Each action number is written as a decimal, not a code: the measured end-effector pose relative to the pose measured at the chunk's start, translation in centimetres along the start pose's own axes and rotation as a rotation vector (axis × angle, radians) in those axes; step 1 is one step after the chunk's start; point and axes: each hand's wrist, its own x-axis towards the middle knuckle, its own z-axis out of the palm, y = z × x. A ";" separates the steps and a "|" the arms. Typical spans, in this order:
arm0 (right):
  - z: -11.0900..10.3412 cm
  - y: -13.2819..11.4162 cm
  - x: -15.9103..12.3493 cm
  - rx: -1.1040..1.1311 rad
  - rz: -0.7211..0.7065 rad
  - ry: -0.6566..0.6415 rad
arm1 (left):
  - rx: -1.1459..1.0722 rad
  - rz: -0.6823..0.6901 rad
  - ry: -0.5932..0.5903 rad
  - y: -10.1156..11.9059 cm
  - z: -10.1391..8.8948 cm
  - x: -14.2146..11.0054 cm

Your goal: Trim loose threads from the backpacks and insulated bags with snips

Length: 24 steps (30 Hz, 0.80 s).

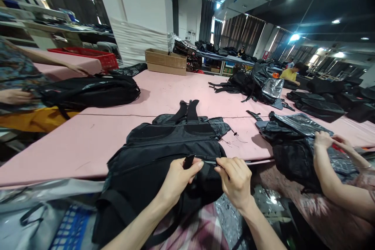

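A black backpack lies across the near edge of the pink table, its straps pointing away from me. My left hand is closed in a pinch on a black zipper pull tab at the bag's near seam. My right hand is closed on the seam fabric just right of it, fingers curled along the zipper line. The bag's lower part hangs off the table toward my lap.
A co-worker's hands at the right handle another black bag in clear plastic. A person at the left rests hands by a black backpack. More bags, a cardboard box and a red crate sit farther back.
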 end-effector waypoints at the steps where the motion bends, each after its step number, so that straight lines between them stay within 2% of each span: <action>1: -0.1 0.1 0.0 -0.003 -0.002 0.003 | -0.002 -0.005 -0.002 0.0 0.0 0.0; 9: -0.4 0.7 -0.2 0.047 0.035 -0.032 | -0.030 -0.031 -0.057 0.1 0.1 -0.1; 24: -0.7 1.1 -0.2 0.051 -0.050 -0.046 | -0.037 -0.016 -0.250 -0.1 0.3 0.2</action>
